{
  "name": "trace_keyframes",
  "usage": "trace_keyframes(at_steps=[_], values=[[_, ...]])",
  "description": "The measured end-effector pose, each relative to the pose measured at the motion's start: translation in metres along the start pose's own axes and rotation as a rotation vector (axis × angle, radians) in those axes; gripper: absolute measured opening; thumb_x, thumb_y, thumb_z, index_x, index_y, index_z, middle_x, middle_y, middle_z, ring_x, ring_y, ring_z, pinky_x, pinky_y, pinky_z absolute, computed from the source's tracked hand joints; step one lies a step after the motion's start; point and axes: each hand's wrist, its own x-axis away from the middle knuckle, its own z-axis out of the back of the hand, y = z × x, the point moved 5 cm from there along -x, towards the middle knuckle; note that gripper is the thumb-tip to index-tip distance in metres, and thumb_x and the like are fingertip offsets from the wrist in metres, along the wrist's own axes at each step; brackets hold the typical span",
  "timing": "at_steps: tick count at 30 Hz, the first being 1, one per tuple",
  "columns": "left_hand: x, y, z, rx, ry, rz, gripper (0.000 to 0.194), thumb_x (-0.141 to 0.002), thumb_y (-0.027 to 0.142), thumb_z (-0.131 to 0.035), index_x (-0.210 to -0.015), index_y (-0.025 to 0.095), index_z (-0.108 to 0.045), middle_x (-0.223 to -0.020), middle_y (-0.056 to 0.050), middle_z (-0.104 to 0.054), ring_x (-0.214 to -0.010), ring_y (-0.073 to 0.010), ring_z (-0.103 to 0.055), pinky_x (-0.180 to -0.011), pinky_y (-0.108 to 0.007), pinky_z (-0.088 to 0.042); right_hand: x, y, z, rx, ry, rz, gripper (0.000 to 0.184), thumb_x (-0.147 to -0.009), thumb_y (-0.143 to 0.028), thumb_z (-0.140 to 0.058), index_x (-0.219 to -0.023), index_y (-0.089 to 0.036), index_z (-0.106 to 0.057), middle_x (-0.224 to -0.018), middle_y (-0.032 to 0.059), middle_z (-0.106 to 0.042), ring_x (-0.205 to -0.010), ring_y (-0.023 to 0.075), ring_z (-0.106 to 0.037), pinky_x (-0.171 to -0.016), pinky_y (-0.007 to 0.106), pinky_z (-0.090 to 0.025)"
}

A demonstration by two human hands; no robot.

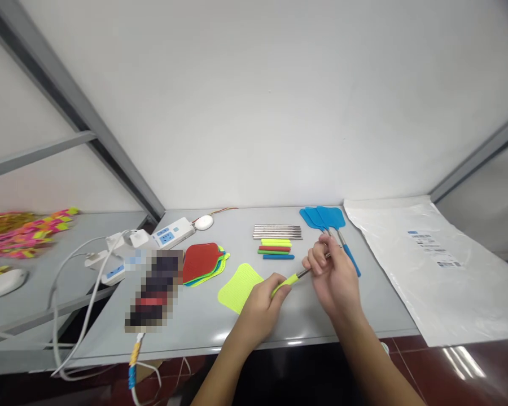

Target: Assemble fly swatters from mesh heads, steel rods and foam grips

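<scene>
The left hand (260,307) grips the yellow-green swatter head (240,287) at its neck; the right hand (334,276) curls around the metal rod (303,273). Blue swatters (325,217) lie near the counter's (305,327) back edge.

My left hand (260,310) hides part of the yellow-green mesh head (238,286), and pixelation blurs the dark object (156,290) at eight o'clock.

Left of grip: stacked swatter heads (201,262) | beyond: sleeves (275,248), then rods (277,232) | beyond-right: swatters (332,217) | far right: bag (406,270)
</scene>
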Motion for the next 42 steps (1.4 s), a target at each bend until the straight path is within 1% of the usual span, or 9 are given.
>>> trace_keyframes(at_steps=[3,8,11,16,20,23,31,37,42], values=[[-0.009,-0.001,-0.021,0.034,0.013,-0.058,0.023,-0.091,0.037,-0.046,-0.076,0.022,-0.056,-0.069,0.001,-0.054,-0.066,-0.0168,-0.048,-0.061,-0.025,-0.032,-0.007,-0.003,-0.003,-0.021,0.019,0.023,0.019,-0.092,-0.041,-0.05,-0.086,-0.023,-0.051,-0.053,-0.011,-0.02,-0.042,0.0069,-0.018,-0.043,0.02,-0.029],[-0.025,0.001,-0.043,0.089,-0.023,-0.114,0.018,-0.092,0.031,-0.044,-0.083,0.022,-0.057,-0.078,-0.002,-0.06,-0.074,-0.0195,-0.054,-0.067,-0.027,-0.036,-0.016,0.0,0.0,0.074,-0.063,0.016,0.031,-0.091,-0.045,-0.051,-0.073,-0.021,-0.047,-0.048,-0.011,-0.021,-0.041,0.0059,-0.015,-0.04,0.02,-0.018],[-0.032,0.005,-0.047,0.114,-0.026,-0.132,0.016,-0.092,0.027,-0.043,-0.089,0.022,-0.058,-0.085,-0.004,-0.063,-0.08,-0.02,-0.056,-0.072,-0.028,-0.038,-0.019,-0.001,0.004,0.105,-0.102,0.035,0.034,-0.092,-0.045,-0.049,-0.069,-0.021,-0.047,-0.046,-0.0107,-0.022,-0.04,0.0058,-0.016,-0.04,0.021,-0.018],[-0.034,0.005,-0.048,0.226,0.05,-0.107,0.015,-0.091,0.027,-0.046,-0.087,0.022,-0.06,-0.083,-0.003,-0.065,-0.075,-0.0193,-0.055,-0.07,-0.027,-0.037,-0.018,0.004,-0.001,0.285,-0.195,0.048,0.038,-0.091,-0.049,-0.049,-0.065,-0.021,-0.045,-0.048,-0.009,-0.026,-0.041,0.0069,-0.021,-0.04,0.022,-0.019],[-0.031,0.0,-0.049,0.197,0.062,-0.078,0.02,-0.093,0.03,-0.041,-0.093,0.022,-0.06,-0.087,-0.005,-0.065,-0.08,-0.0212,-0.058,-0.071,-0.03,-0.041,-0.013,0.013,-0.004,0.443,-0.205,0.086,0.039,-0.092,-0.049,-0.047,-0.065,-0.021,-0.042,-0.053,-0.006,-0.034,-0.047,0.0089,-0.03,-0.044,0.024,-0.025],[-0.03,-0.004,-0.05,0.175,0.067,-0.064,0.024,-0.095,0.034,-0.038,-0.091,0.022,-0.059,-0.085,-0.006,-0.064,-0.08,-0.0216,-0.058,-0.072,-0.031,-0.043,-0.01,0.018,-0.003,0.509,-0.234,0.104,0.038,-0.094,-0.047,-0.044,-0.066,-0.021,-0.043,-0.056,-0.0051,-0.036,-0.05,0.0097,-0.031,-0.046,0.024,-0.026],[-0.029,-0.001,-0.049,0.237,0.073,-0.057,0.021,-0.095,0.03,-0.04,-0.093,0.022,-0.059,-0.085,-0.006,-0.064,-0.079,-0.0213,-0.058,-0.072,-0.032,-0.043,-0.01,0.03,0.002,0.525,-0.275,0.092,0.035,-0.095,-0.044,-0.042,-0.068,-0.021,-0.042,-0.058,-0.0054,-0.034,-0.052,0.0099,-0.03,-0.048,0.025,-0.025],[-0.028,-0.002,-0.049,0.315,0.128,-0.064,0.021,-0.093,0.029,-0.044,-0.098,0.022,-0.063,-0.09,-0.008,-0.066,-0.084,-0.0227,-0.06,-0.075,-0.032,-0.043,-0.008,0.035,0.003,0.56,-0.271,0.117,0.035,-0.096,-0.042,-0.042,-0.068,-0.021,-0.042,-0.059,-0.0052,-0.034,-0.053,0.0101,-0.031,-0.049,0.025,-0.025],[-0.027,-0.003,-0.05,0.229,0.093,-0.098,0.025,-0.095,0.03,-0.039,-0.1,0.02,-0.061,-0.091,-0.009,-0.066,-0.084,-0.0235,-0.06,-0.072,-0.033,-0.044,-0.006,0.034,0.006,0.574,-0.271,0.118,0.035,-0.096,-0.042,-0.042,-0.068,-0.021,-0.042,-0.058,-0.0057,-0.032,-0.053,0.0102,-0.03,-0.049,0.025,-0.025]])
